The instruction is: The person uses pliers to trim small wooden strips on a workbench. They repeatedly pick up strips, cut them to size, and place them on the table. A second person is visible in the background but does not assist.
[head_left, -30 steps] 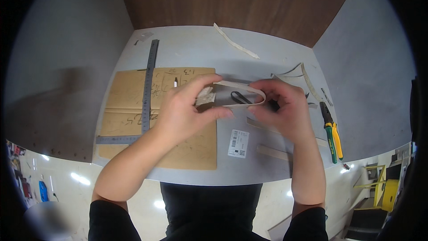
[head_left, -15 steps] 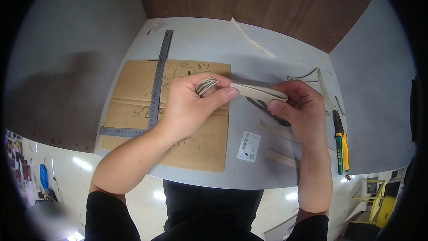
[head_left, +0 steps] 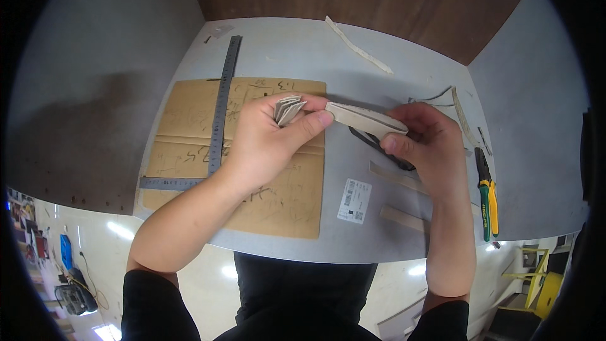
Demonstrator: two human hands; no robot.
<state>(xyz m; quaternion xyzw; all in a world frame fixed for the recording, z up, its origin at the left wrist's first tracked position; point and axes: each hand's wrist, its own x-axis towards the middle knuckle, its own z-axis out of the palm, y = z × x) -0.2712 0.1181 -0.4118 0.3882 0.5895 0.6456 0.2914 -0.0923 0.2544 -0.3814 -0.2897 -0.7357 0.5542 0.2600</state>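
Observation:
A beige strip, bent double into a narrow loop, is stretched between my two hands above the table. My left hand is closed, pinching the loop's left end between thumb and forefinger. Several layered grey-beige strip ends stick up within the curl of the same hand; how they join the loop is hidden. My right hand is closed on the rounded fold, thumb in front and fingers behind. Under the strip lies a dark tool, partly hidden by my right hand.
A metal L-square rests across a marked cardboard sheet on the left. Beside it lies a white label. Two flat strips pass under my right forearm. Green-and-yellow pliers lie far right; a thin scrap lies at the back.
My hands keep the same grip. The layered ends in my left hand have tilted and fanned a little, and the loop looks slightly wider open. The whole view has shifted slightly.

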